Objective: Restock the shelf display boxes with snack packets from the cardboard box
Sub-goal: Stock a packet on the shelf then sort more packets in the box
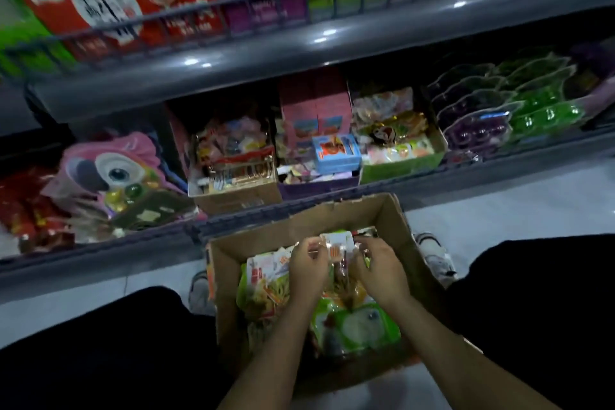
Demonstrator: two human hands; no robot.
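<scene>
An open cardboard box [396, 226] stands on the floor between my knees, full of snack packets [359, 326] in green, white and orange wrappers. Both hands are inside it. My left hand [307, 265] and my right hand [377, 268] each pinch one side of a clear packet [337, 246] with a white top, held just above the pile. On the bottom shelf behind the box stand display boxes: a brown one [233, 200] with mixed packets, a purple one [316, 185], and a green one [399, 166].
The bottom shelf's grey rail [233, 223] runs right behind the cardboard box. A pink bird-shaped pack [109, 173] lies at left, purple and green jelly packs [499, 110] at right. An upper shelf [299, 46] with red, purple and green cartons overhangs. My shoes [436, 256] flank the box.
</scene>
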